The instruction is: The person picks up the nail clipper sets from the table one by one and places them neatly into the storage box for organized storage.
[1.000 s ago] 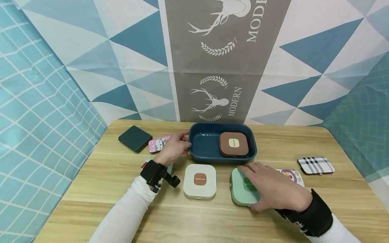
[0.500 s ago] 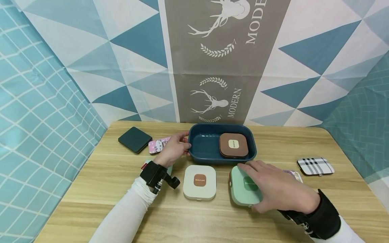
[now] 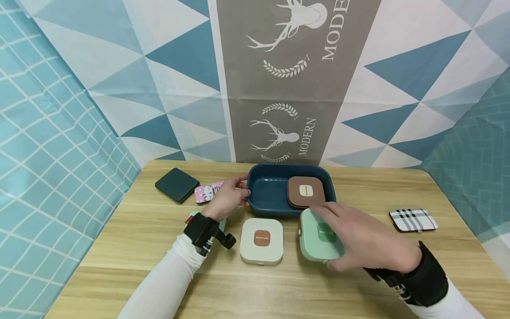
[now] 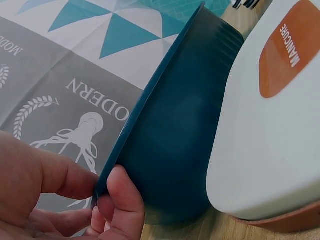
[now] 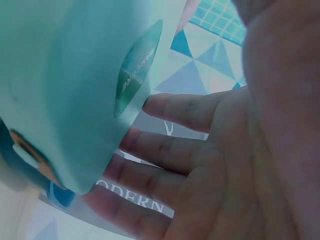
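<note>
My right hand [image 3: 364,237] grips a mint-green manicure case [image 3: 314,241] by its edges, thumb at the near side and fingers at the far side. In the right wrist view the fingertips press along the edge of the green case [image 5: 75,95], which is tilted there. My left hand [image 3: 228,197] pinches the left rim of a dark blue plastic box [image 3: 266,192]; the left wrist view shows thumb and fingers on either side of the box's rim [image 4: 155,85]. A brown manicure case [image 3: 296,195] lies in the box's right half. A cream manicure case [image 3: 260,250] sits in front of the box.
Left of the box lie a dark green flat case [image 3: 176,184] and a pink cartoon case [image 3: 206,192]. Another mint case [image 3: 222,224] is mostly under my left wrist. A plaid case [image 3: 413,220] lies far right. Patterned cloth [image 3: 275,88] hangs behind the table.
My right hand has raised the green case from the table and brought it slightly toward the box. The cartoon case beside it is now hidden by that hand. My left hand stays on the rim.
</note>
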A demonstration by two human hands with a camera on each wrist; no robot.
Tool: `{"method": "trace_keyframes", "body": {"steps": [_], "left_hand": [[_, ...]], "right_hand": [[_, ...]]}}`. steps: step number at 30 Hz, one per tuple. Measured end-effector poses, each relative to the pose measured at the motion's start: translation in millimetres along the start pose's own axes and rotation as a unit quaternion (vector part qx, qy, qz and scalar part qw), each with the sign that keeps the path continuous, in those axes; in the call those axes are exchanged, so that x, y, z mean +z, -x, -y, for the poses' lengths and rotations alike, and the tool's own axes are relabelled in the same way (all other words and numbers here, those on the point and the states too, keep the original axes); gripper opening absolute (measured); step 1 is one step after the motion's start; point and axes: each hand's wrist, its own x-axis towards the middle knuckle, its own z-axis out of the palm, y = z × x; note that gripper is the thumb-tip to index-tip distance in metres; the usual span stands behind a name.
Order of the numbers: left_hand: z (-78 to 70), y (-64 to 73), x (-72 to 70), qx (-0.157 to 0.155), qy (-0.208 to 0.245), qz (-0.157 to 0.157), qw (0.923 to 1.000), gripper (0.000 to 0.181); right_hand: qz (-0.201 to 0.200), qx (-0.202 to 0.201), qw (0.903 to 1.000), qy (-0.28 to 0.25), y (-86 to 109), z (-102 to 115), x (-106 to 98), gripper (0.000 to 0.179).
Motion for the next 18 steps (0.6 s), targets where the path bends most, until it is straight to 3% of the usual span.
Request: {"method": "trace_keyframes", "body": {"steps": [18], "left_hand": [[-0.6, 1.4, 0.4, 0.003, 0.005, 0.002, 1.0000, 0.058]], "right_hand": [[-0.038, -0.002, 0.9993, -0.005, -18.3, -7, -10, 0.117]]}}
